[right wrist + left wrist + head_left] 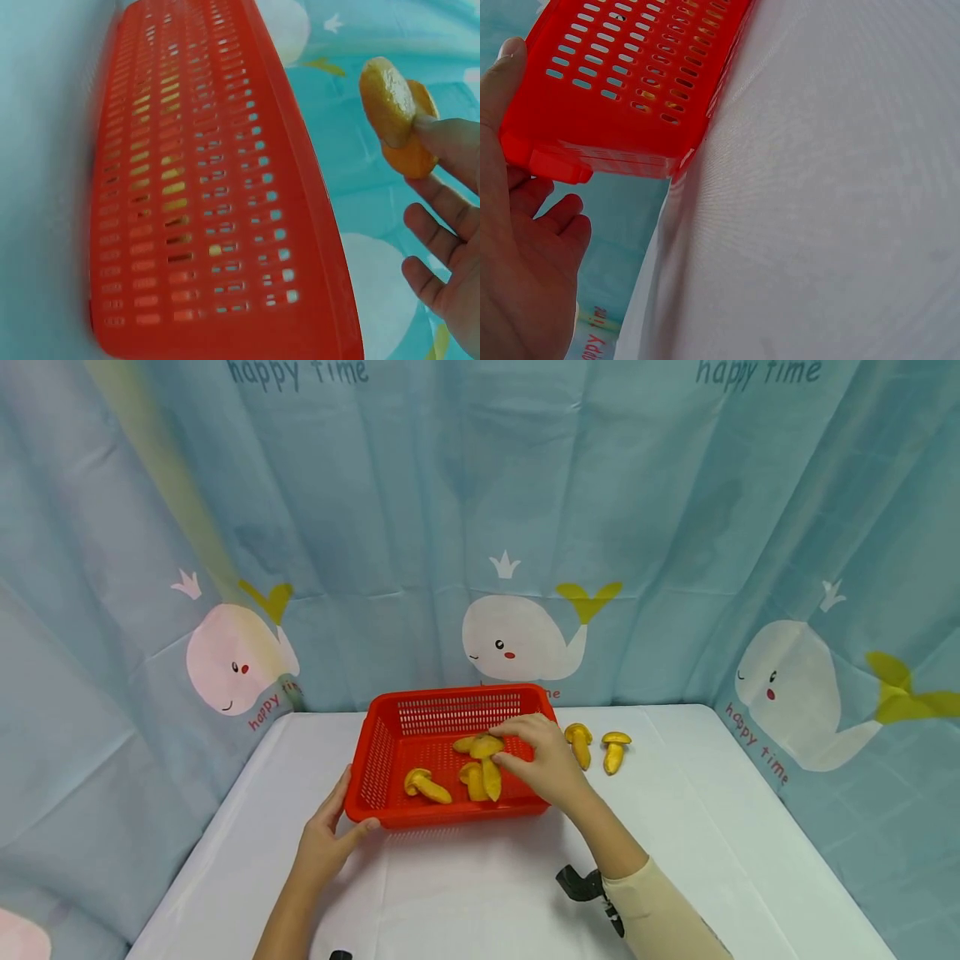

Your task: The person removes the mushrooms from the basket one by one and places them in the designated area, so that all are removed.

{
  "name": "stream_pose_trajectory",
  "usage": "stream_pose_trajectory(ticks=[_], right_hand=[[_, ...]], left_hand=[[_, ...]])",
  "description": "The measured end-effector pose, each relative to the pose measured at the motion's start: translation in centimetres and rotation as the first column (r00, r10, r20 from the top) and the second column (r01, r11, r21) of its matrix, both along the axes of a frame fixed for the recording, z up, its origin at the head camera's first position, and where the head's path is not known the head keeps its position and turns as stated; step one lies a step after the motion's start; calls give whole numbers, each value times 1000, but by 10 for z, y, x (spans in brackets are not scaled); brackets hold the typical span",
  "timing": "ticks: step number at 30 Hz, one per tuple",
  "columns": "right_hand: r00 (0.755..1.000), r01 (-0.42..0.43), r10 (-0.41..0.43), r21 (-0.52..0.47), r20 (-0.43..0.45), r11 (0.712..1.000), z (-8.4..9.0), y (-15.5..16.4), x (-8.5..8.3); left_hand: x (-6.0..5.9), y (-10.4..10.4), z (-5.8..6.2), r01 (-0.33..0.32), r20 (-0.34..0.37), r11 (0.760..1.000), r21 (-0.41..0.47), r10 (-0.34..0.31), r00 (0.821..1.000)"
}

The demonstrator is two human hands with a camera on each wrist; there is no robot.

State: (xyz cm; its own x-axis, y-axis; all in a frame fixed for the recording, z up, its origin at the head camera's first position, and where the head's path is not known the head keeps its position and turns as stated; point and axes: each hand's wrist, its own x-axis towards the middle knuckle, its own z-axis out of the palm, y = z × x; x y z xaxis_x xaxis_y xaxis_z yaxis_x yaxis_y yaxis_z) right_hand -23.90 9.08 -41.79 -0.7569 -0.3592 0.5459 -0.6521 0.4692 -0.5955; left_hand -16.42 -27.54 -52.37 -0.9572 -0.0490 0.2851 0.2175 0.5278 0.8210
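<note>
A red perforated plastic basket [465,814] stands on the white table. My left hand [324,843] grips its near left corner, thumb at the front and fingers along the left side. In the left wrist view, fingers [562,217] of this hand curl beneath the basket's rim [559,161]. Over the basket, my right hand [546,760] pinches a yellow mushroom [487,760] by its cap, stem pointing down. The right wrist view shows this mushroom [390,101] above rim height. Inside lie a mushroom [427,785] at the left and others partly hidden behind the held one.
Two more yellow mushrooms, one nearer the basket [579,745] and one farther right [615,752], lie on the table [675,827]. A black object [579,883] shows beside the right forearm. Blue whale-print curtains [645,527] hang behind and on both sides.
</note>
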Motion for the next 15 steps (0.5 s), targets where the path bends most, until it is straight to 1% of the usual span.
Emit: stream_pose_trajectory(ticks=[7, 15], right_hand=[[1000, 20, -20, -12, 4, 1000, 0, 14, 5], [997, 70, -71, -23, -5, 997, 0, 35, 12]], left_hand=[[2, 1, 1, -23, 17, 1000, -9, 24, 1000], [1, 0, 0, 3, 0, 1000, 6, -3, 1000]])
